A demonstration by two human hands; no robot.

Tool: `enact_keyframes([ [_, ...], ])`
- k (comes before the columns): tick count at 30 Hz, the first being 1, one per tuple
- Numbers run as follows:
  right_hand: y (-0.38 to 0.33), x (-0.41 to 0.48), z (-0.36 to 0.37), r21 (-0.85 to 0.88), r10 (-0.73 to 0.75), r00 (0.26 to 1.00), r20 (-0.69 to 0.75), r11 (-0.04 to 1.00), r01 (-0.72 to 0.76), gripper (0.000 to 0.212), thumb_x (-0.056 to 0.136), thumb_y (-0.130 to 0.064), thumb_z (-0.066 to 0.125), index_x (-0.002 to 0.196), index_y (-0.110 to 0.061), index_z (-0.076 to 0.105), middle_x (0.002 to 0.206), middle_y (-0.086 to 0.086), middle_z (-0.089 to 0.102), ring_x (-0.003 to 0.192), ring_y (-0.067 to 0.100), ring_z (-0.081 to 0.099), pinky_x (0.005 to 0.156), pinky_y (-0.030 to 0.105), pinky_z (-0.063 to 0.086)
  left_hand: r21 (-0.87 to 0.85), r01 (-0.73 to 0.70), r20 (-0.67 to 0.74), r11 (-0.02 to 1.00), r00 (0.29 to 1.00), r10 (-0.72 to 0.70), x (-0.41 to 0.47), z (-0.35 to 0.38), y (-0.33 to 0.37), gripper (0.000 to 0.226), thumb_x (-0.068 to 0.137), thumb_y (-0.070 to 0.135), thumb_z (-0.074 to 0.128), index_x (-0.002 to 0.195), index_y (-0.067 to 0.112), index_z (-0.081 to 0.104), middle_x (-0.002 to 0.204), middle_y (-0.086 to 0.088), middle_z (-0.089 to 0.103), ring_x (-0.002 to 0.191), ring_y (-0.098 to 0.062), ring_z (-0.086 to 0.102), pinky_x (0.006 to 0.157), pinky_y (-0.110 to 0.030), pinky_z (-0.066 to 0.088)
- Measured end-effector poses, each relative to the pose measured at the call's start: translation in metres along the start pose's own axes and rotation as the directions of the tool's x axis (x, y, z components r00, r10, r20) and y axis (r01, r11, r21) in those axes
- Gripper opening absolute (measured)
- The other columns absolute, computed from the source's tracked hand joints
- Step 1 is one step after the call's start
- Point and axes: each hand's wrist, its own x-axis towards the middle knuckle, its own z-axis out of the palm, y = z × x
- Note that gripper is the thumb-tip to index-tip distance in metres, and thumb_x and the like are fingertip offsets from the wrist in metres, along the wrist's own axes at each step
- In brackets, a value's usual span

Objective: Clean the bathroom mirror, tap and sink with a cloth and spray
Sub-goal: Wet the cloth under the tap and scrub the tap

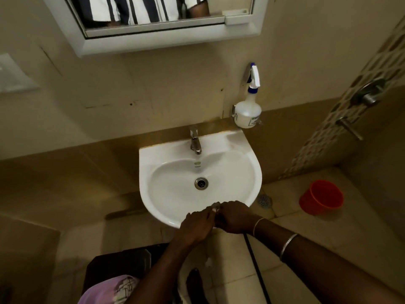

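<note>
— What's round the sink (153,163)?
— Spray bottle (248,113) hanging on the wall right of the tap (195,141); red bucket (321,197) on the floor.
— Hands?
— Left hand (197,224) and right hand (234,218) meet at the front rim, fingers (203,213) curled on a small pale cloth (215,207).

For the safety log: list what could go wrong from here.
1. The left hand and right hand hold a small pale item at the front rim of the sink. Drips could wet the tiled floor, a slip risk.
2. The tap seems to be running. Left on, it wastes water.
</note>
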Motion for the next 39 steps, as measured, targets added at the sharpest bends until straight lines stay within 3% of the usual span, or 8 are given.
enact_keyframes([
  [9,0.063,-0.014,-0.016,-0.165,0.165,0.985,0.056,0.974,-0.154,0.054,0.101,-0.063,0.024,0.146,-0.043,0.05,0.141,-0.007,0.061,0.128,0.022,0.055,0.109,0.041,0.039,0.244,-0.028,-0.084,0.969,0.995,0.05,-0.016,-0.003,-0.016,0.045,0.109,0.032,0.022,0.138,0.014,0.051,0.132,-0.01,0.06,0.118,-0.034,0.056,0.101,-0.044,0.045],
  [14,0.095,-0.013,-0.023,-0.224,0.361,0.93,0.074,0.914,-0.337,0.055,0.1,-0.063,0.02,0.147,-0.048,0.045,0.158,-0.01,0.041,0.149,0.024,0.03,0.115,0.052,0.029,0.364,-0.021,-0.063,0.931,0.997,0.047,-0.007,-0.006,-0.049,0.048,0.092,0.022,0.028,0.116,0.004,0.065,0.107,-0.014,0.068,0.089,-0.043,0.071,0.071,-0.054,0.058],
  [18,0.098,-0.012,-0.025,-0.303,0.423,0.904,0.062,0.871,-0.386,0.057,0.103,-0.056,0.028,0.154,-0.034,0.043,0.168,0.005,0.026,0.157,0.036,0.015,0.119,0.065,0.012,0.37,-0.017,-0.141,0.929,0.987,0.075,-0.025,-0.03,-0.043,0.05,0.106,0.032,0.024,0.139,0.008,0.053,0.139,-0.015,0.057,0.132,-0.044,0.052,0.109,-0.057,0.041],
  [22,0.08,-0.02,-0.015,-0.303,0.351,0.936,0.013,0.894,-0.331,0.053,0.101,-0.048,0.032,0.141,-0.028,0.06,0.149,0.007,0.056,0.144,0.035,0.044,0.115,0.061,0.022,-0.017,0.035,-0.18,0.999,0.983,-0.037,-0.014,-0.018,-0.074,0.043,0.078,0.02,0.061,0.118,0.01,0.05,0.102,-0.015,0.076,0.087,-0.042,0.076,0.068,-0.054,0.062],
  [26,0.047,-0.027,-0.007,-0.262,0.229,0.971,-0.075,0.935,-0.241,0.037,0.101,-0.042,0.049,0.123,-0.022,0.072,0.122,0.003,0.071,0.116,0.031,0.063,0.104,0.05,0.037,-0.09,0.004,-0.205,0.996,0.979,-0.023,-0.009,-0.018,-0.082,0.054,0.072,0.017,0.077,0.117,0.008,0.05,0.103,-0.018,0.076,0.086,-0.043,0.076,0.066,-0.054,0.062],
  [31,-0.006,-0.024,0.009,-0.129,0.127,0.982,-0.142,0.981,-0.145,0.033,0.103,-0.043,0.048,0.13,-0.032,0.064,0.122,0.0,0.069,0.109,0.027,0.063,0.097,0.048,0.042,-0.15,0.034,-0.285,0.988,0.956,-0.077,-0.008,-0.029,-0.081,0.04,0.099,0.016,0.041,0.134,0.004,0.056,0.136,-0.019,0.062,0.121,-0.047,0.063,0.096,-0.063,0.05],
  [34,-0.041,-0.014,0.019,-0.052,0.164,0.978,-0.126,0.984,-0.171,0.036,0.1,-0.043,0.049,0.135,-0.039,0.057,0.123,0.0,0.067,0.107,0.029,0.063,0.093,0.052,0.045,-0.256,0.097,-0.308,0.962,0.935,-0.176,-0.012,-0.035,-0.08,0.044,0.113,0.028,0.031,0.152,0.013,0.045,0.161,-0.005,0.04,0.154,-0.03,0.029,0.126,-0.045,0.016],
  [39,-0.09,0.022,0.038,0.011,0.151,0.988,0.019,0.989,-0.151,0.067,0.08,-0.028,0.062,0.146,-0.026,0.048,0.135,0.012,0.065,0.12,0.036,0.064,0.095,0.057,0.052,-0.485,0.108,-0.365,0.868,0.877,-0.313,-0.016,-0.043,-0.089,0.053,0.11,0.044,0.034,0.156,0.018,0.041,0.165,0.0,0.035,0.156,-0.019,0.022,0.129,-0.039,0.013],
])
